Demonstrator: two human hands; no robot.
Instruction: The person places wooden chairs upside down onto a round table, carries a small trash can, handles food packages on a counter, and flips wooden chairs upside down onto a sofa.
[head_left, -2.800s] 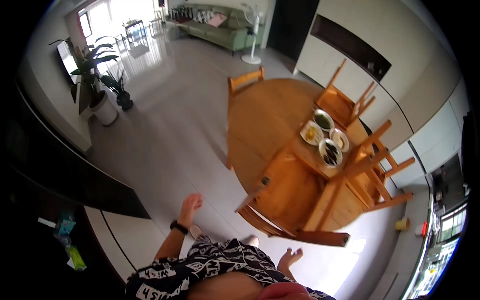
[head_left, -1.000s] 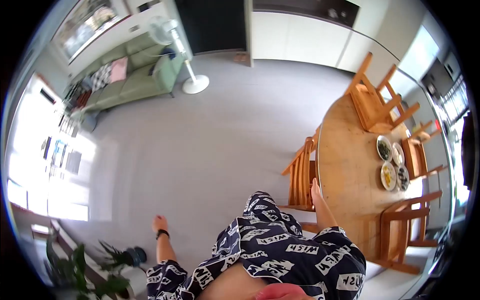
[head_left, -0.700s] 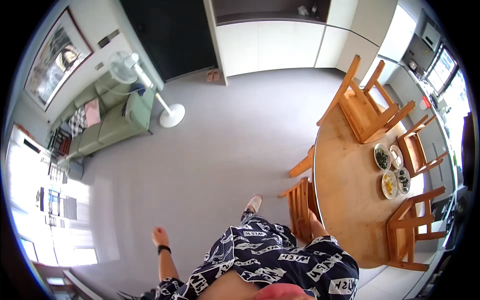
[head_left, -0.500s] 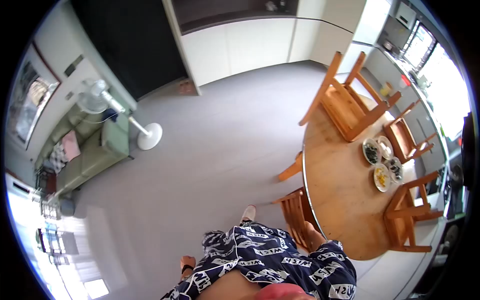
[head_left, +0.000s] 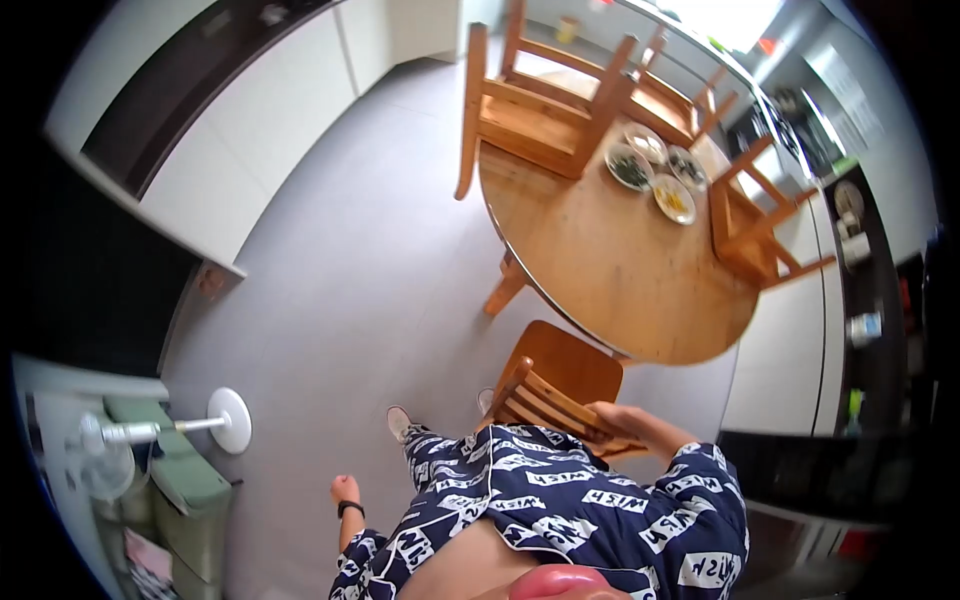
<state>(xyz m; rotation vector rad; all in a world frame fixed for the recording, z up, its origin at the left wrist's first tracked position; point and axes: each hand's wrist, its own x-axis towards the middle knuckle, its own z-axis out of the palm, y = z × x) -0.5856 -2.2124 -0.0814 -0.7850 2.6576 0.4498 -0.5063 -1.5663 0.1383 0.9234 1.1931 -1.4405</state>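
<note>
A wooden chair (head_left: 563, 368) stands upright in front of my body, its slatted back toward me and its seat toward the round table. My right hand (head_left: 614, 417) grips the top of the chair's back; part of the fingers is hidden. Away from everything, my left hand (head_left: 345, 490) hangs at my side with its fingers curled and nothing visible in it. A dark band circles that wrist. The wooden table (head_left: 610, 270) lies just beyond the chair.
On the table rest several plates of food (head_left: 673, 199) and upturned chairs (head_left: 535, 125), (head_left: 745, 235). A white standing fan (head_left: 230, 420) and a green sofa (head_left: 180, 470) are at left. White cabinets (head_left: 270, 120) line the upper left; a dark shelf unit (head_left: 865, 300) stands right.
My view has turned to the right, so the table and chair now appear more central. More of the chair's seat shows. My right hand is still at the chair's back.
</note>
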